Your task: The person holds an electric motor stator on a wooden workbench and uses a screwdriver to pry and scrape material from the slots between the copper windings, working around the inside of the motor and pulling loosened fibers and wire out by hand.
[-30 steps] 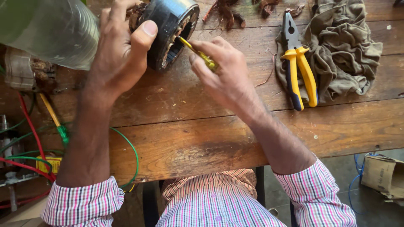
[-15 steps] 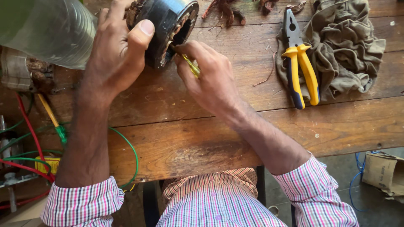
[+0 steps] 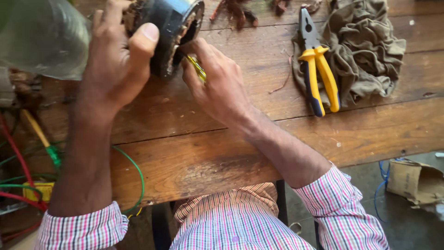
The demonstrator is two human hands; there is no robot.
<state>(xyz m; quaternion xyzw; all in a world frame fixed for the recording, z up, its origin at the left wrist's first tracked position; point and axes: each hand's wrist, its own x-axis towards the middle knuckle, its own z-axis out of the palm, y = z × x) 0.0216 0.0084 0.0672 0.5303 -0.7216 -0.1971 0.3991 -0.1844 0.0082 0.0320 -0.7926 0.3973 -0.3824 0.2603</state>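
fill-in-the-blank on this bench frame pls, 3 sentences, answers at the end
1. The left hand grips the dark motor housing while the right hand holds a thin ____-handled tool at its open end.
2. The pliers lie partly on a crumpled ____.
3. The table is made of ____.

Answers: yellow; cloth; wood
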